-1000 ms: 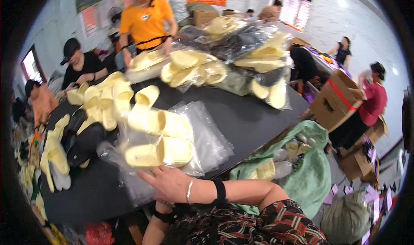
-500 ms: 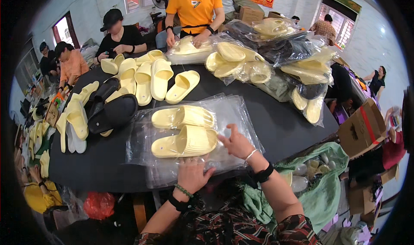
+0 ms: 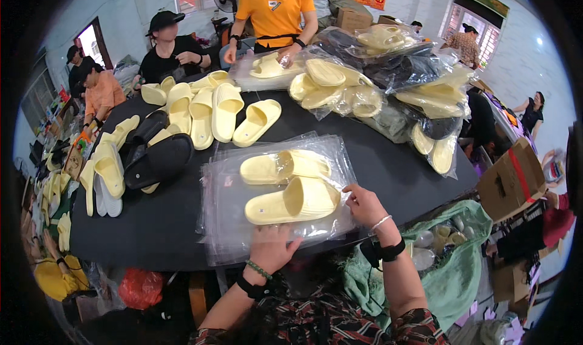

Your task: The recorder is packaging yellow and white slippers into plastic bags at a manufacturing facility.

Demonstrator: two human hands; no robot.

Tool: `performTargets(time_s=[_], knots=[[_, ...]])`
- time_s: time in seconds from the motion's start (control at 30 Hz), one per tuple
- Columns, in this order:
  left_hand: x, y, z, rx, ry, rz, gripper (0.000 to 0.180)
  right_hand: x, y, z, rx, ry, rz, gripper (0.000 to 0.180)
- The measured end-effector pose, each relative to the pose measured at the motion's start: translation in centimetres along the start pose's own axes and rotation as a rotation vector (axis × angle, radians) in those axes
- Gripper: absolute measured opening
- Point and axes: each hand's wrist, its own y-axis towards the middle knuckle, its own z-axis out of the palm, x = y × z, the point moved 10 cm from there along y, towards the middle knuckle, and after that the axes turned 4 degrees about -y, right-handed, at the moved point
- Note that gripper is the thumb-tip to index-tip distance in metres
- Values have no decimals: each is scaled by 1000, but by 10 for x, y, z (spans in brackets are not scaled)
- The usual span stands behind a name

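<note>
A pair of yellow slippers [image 3: 293, 196] lies on stacked clear bags [image 3: 226, 226] on the black worktop [image 3: 164, 239], just beyond the left hand [image 3: 273, 248] and left of the right hand [image 3: 367, 205]. Their long axes run left to right, toes rightward. The left hand, nearer, lies open against the front slipper's edge; its fingertips are hard to make out. The right hand's fingers curl at the plastic's right edge; whether they grip cannot be told. Glare obscures where the bag's mouth lies.

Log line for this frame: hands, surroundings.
left hand: on plastic bags, near edge, by yellow slippers | right hand: at bags' right edge | slippers: side by side | around: black slipper, green sack
</note>
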Motion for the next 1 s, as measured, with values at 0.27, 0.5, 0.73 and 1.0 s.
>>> performTargets(time_s=[0.27, 0.5, 0.73, 1.0], knots=[[-8, -2, -10, -102, 85, 65, 48, 48, 9, -21, -220, -159, -228, 66], [7, -5, 4, -12, -115, 14, 53, 16, 13, 71, 343, -277, -123, 116], [21, -34, -82, -72, -285, 95, 23, 4, 17, 70, 352, -259, -173, 129], [185, -79, -165, -584, -754, -590, 25, 10, 13, 54, 318, -66, -321, 152]])
